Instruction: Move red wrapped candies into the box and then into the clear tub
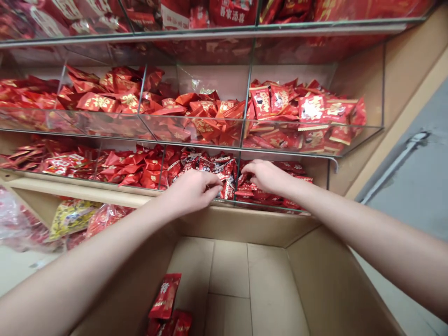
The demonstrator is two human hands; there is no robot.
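Observation:
My left hand [192,190] is over the front edge of the bottom shelf row, at a bin of dark red, patterned candy packets [226,168]. Its thumb and fingertips come together beside those packets; anything between them cannot be made out. To its right, my right hand [268,176] reaches into the neighbouring bin, its fingers bent and apart above red candy packets [248,189]. No packet shows in its grasp. Below both hands stands an open cardboard box [231,268] with a few red candy packets [166,296] at its near left.
Clear dividers and front panels [196,128] split the shelves into bins of red-wrapped sweets [122,91]. A wooden side panel [395,102] borders the right. Bagged goods, one yellow bag [73,218] among them, lie under the shelf at left.

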